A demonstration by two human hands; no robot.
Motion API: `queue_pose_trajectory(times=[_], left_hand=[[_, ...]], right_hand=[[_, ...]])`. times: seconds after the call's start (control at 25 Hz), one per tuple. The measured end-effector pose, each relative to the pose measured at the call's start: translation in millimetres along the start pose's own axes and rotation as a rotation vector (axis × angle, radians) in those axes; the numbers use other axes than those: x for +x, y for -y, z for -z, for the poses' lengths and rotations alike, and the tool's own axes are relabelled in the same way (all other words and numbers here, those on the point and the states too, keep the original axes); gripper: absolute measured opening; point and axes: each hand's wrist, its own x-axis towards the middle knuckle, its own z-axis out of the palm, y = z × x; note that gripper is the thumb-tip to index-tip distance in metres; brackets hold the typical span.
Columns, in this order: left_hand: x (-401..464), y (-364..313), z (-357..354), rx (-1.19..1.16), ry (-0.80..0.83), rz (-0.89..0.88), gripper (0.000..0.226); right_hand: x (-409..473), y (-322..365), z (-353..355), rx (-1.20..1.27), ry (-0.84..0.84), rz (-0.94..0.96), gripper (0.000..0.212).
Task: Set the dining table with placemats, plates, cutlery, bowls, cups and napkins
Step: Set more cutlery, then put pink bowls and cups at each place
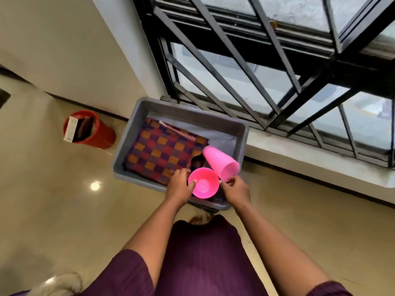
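Observation:
A grey plastic tub (pixel 136 116) stands on the floor below a window. Inside it lies a folded checkered placemat cloth (pixel 162 148) in red, orange and purple. My left hand (pixel 180 184) grips the left rim of a bright pink bowl (pixel 204 185), thumb inside it, over the tub's near edge. My right hand (pixel 236 191) pinches the rim of a pale pink cup (pixel 221 162), which lies tilted with its mouth toward me, just right of the bowl.
A red bin (pixel 100 135) with a white box in it stands on the glossy floor to the left. A barred window (pixel 267 71) and its white ledge (pixel 299 161) run along the right. My purple skirt fills the foreground.

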Motion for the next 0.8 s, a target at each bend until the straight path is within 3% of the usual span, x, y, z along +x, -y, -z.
queue_pose_trajectory(times=[0.16, 0.32, 0.44, 0.56, 0.8], left_hand=[[12.9, -3.2, -15.6, -0.002, 0.012, 0.023, 0.045], [21.4, -0.2, -23.4, -0.061, 0.082, 0.140, 0.049], [29.8, 5.7, -31.9, -0.074, 0.114, 0.173, 0.046], [34.0, 9.4, -35.6, -0.120, 0.127, 0.201, 0.049], [23.3, 8.4, -24.3, -0.358, 0.122, 0.246, 0.050]], right_hand=[[12.6, 3.1, -12.9, -0.020, -0.034, 0.046, 0.047], [26.8, 0.6, -36.5, 0.047, 0.006, -0.195, 0.076], [40.8, -11.1, -55.2, 0.145, 0.148, -0.314, 0.054], [36.8, -12.6, -62.5, 0.119, 0.157, -0.251, 0.037], [17.1, -0.5, -56.5, 0.150, 0.134, -0.191, 0.053]])
